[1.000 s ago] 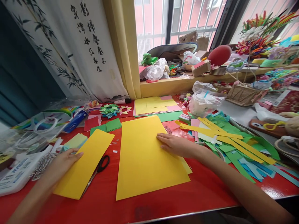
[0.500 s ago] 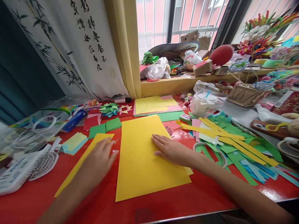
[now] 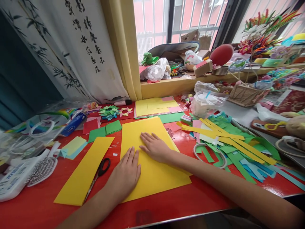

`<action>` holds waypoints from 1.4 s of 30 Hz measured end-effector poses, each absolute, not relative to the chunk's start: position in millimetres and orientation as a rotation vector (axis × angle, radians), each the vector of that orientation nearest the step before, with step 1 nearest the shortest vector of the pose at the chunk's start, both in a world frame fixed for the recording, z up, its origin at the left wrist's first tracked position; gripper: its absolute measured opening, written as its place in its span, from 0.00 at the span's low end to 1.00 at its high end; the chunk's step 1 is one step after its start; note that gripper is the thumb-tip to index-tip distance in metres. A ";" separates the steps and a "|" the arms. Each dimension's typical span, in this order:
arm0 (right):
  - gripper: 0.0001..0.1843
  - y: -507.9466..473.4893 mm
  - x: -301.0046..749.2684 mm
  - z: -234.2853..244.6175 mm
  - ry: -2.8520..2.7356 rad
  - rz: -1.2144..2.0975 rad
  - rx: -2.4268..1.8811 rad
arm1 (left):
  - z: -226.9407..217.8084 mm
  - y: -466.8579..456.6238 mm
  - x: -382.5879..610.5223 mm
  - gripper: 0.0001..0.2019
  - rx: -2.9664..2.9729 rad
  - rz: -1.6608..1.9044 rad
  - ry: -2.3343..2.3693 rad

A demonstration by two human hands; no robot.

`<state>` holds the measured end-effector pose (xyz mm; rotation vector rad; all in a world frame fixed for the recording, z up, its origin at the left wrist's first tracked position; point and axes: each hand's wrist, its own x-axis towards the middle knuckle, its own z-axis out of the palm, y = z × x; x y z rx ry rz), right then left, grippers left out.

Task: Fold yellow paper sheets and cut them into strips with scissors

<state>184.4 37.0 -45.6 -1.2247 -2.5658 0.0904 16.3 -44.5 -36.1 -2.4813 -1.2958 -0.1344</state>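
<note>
Large sheets of yellow paper (image 3: 152,184) lie stacked in front of me, with the edge of a lower sheet peeking out at the right. My left hand (image 3: 127,170) rests flat on their left side, fingers stretched out. Higher up near the middle, my right hand (image 3: 153,146) also lies flat on the paper, fingers extended. Left of my left hand is a long yellow paper strip (image 3: 83,173). A pair of scissors with black handles (image 3: 104,167) lies at the strip's right edge, its blades partly under it.
Green squares (image 3: 113,127) sit behind the strip. Cut paper scraps (image 3: 228,140) and a roll of tape (image 3: 224,160) are heaped at right. A hairbrush (image 3: 44,170) and white container (image 3: 21,178) stand at left. More coloured sheets (image 3: 154,106) lie at the back.
My left hand has moved right, from over the yellow strip onto the large yellow paper, uncovering the scissors. My right hand has slid a little left on the sheet.
</note>
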 end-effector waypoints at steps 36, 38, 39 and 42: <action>0.35 37.0 260.8 -14.8 -2.602 -0.093 -1.619 | -43.0 -44.2 13.0 0.24 -2.484 -0.158 -1.322; 0.35 49.4 254.9 -20.7 -2.608 0.033 -1.596 | -42.3 -44.4 12.6 0.23 -2.480 -0.177 -1.333; 0.35 53.6 253.7 -23.9 -2.594 0.048 -1.616 | -42.2 -44.6 12.6 0.23 -2.480 -0.184 -1.336; 0.33 56.1 257.3 -27.7 -2.537 0.002 -1.692 | -42.5 -45.5 13.4 0.23 -2.475 -0.188 -1.329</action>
